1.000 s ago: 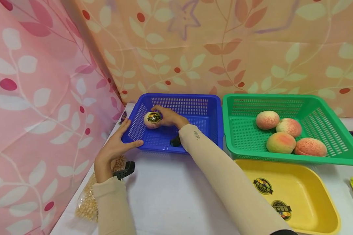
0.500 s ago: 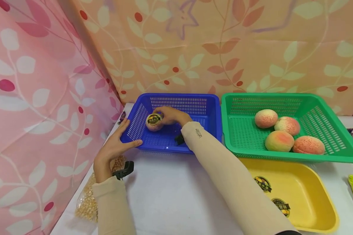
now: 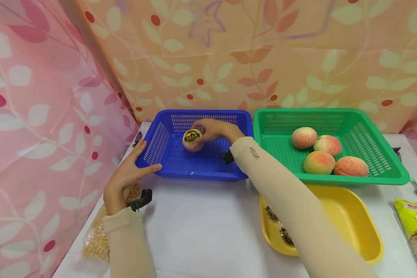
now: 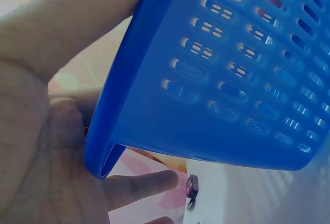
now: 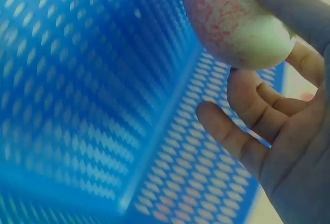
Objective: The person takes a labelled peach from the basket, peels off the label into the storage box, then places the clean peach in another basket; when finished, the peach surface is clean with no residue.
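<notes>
In the head view my right hand [image 3: 213, 129] holds a peach [image 3: 193, 139] with a round black and gold sticker, inside the blue basket [image 3: 194, 175]. Seen from the right wrist, the thumb and upper fingers pinch the pinkish-white peach [image 5: 234, 20] above the basket's slotted floor. The lower fingers hang apart from the fruit. My left hand [image 3: 130, 166] rests on the basket's near left corner, thumb along the front rim and fingers out along the left side. In the left wrist view that hand [image 4: 46, 131] lies against the blue rim [image 4: 111, 115], its fingers fairly straight.
A green basket [image 3: 274, 154] with several peaches [image 3: 319, 162] adjoins the blue one. Before it sits a yellow tray [image 3: 347, 216] with black stickers [image 3: 286, 236], partly behind my right forearm. A bag of kernels [image 3: 97, 239] lies left, a green packet [image 3: 415, 224] right.
The right hand has carried the peach rightward within the blue basket, turning its sticker. The left hand stays on the corner. The head view has shifted slightly, showing more at the right.
</notes>
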### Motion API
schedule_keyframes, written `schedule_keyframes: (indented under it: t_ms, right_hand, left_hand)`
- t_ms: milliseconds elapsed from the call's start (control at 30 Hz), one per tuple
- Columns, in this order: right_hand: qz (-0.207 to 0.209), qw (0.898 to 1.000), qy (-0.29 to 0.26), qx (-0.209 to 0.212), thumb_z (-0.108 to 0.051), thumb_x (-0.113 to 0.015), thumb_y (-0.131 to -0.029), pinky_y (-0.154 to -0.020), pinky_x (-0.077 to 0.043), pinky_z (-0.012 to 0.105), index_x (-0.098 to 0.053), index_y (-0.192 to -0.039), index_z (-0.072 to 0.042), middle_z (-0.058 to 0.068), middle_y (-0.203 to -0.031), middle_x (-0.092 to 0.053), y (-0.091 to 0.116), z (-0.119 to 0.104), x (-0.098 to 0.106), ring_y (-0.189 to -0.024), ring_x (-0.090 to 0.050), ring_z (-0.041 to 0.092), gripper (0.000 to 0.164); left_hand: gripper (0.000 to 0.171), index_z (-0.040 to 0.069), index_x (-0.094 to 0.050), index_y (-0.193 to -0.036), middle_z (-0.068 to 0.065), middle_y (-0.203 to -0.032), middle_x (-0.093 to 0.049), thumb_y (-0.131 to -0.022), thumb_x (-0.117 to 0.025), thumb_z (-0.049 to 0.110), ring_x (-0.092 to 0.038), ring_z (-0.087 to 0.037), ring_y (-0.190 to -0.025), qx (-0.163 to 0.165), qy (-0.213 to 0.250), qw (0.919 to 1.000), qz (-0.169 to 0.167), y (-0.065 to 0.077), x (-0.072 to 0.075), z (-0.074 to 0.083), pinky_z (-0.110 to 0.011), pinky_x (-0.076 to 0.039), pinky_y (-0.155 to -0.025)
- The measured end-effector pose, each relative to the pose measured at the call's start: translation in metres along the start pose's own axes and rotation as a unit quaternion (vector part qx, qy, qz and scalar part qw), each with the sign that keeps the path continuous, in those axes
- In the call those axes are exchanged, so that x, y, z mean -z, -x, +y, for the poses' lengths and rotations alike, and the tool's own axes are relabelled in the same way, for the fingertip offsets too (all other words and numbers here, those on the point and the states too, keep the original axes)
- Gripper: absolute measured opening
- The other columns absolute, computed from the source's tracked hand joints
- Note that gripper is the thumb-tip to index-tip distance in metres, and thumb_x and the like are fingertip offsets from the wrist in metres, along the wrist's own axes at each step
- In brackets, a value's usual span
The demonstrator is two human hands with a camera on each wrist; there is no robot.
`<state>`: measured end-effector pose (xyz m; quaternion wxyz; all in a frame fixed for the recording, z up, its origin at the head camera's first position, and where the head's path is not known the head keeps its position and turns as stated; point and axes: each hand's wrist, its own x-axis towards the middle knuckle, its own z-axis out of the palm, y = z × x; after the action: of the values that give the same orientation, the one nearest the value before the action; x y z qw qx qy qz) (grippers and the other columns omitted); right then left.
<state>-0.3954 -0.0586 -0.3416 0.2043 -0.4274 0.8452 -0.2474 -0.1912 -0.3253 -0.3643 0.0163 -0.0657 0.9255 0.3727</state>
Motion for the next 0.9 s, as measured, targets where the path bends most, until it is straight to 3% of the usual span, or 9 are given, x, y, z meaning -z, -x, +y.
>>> schedule_keyframes:
  t_ms: [167, 400, 667, 800, 900]
  right_hand:
    - [0.016, 1.000, -0.004, 0.026, -0.026, -0.076, -0.092, -0.098, -0.051, 0.039, -0.056, -0.142, -0.018, 0.004, -0.131, -0.062, 0.035, -0.003, 0.023, -0.114, -0.056, 0.024, 0.055]
    - [0.036, 0.996, 0.004, 0.076, -0.032, -0.080, -0.089, -0.075, -0.050, 0.033, -0.056, -0.140, -0.024, 0.002, -0.115, -0.062, 0.087, -0.010, 0.034, -0.084, -0.056, 0.024, 0.056]
    - [0.037, 0.990, -0.028, 0.135, -0.023, -0.078, -0.090, -0.059, -0.048, 0.028, -0.058, -0.138, -0.024, -0.002, -0.104, -0.061, 0.140, -0.020, 0.025, -0.065, -0.053, 0.017, 0.052]
    - [0.032, 0.987, -0.028, 0.154, -0.023, -0.079, -0.090, -0.058, -0.047, 0.025, -0.058, -0.139, -0.023, -0.002, -0.098, -0.060, 0.159, -0.026, 0.011, -0.065, -0.052, 0.013, 0.054]
    - [0.024, 0.985, -0.019, 0.168, -0.023, -0.078, -0.090, -0.060, -0.046, 0.023, -0.057, -0.140, -0.021, -0.002, -0.105, -0.060, 0.169, -0.028, -0.002, -0.068, -0.051, 0.012, 0.054]
  left_hand:
    - [0.111, 0.031, -0.003, -0.164, 0.010, -0.173, 0.006, -0.084, -0.079, 0.052, 0.001, -0.037, -0.160, -0.008, 0.002, 0.9999, -0.010, -0.007, 0.002, 0.001, -0.070, -0.013, -0.122]
    - [0.111, 0.031, -0.003, -0.164, 0.011, -0.172, 0.007, -0.085, -0.079, 0.050, 0.001, -0.038, -0.160, -0.015, 0.002, 0.9998, -0.014, -0.015, 0.006, -0.002, -0.070, -0.014, -0.122]
    - [0.110, 0.033, -0.003, -0.164, 0.014, -0.171, 0.010, -0.086, -0.080, 0.044, 0.005, -0.037, -0.160, -0.008, 0.034, 0.9991, -0.022, -0.022, 0.013, -0.008, -0.071, -0.010, -0.121]
    - [0.109, 0.031, -0.004, -0.165, 0.008, -0.173, 0.008, -0.087, -0.078, 0.046, 0.003, -0.041, -0.159, -0.017, 0.013, 0.9997, -0.012, -0.019, 0.018, -0.006, -0.074, -0.011, -0.120]
    - [0.107, 0.031, -0.005, -0.165, 0.002, -0.174, 0.003, -0.087, -0.076, 0.051, 0.000, -0.044, -0.158, -0.034, -0.019, 0.9992, 0.007, -0.014, 0.021, 0.003, -0.079, -0.012, -0.116]
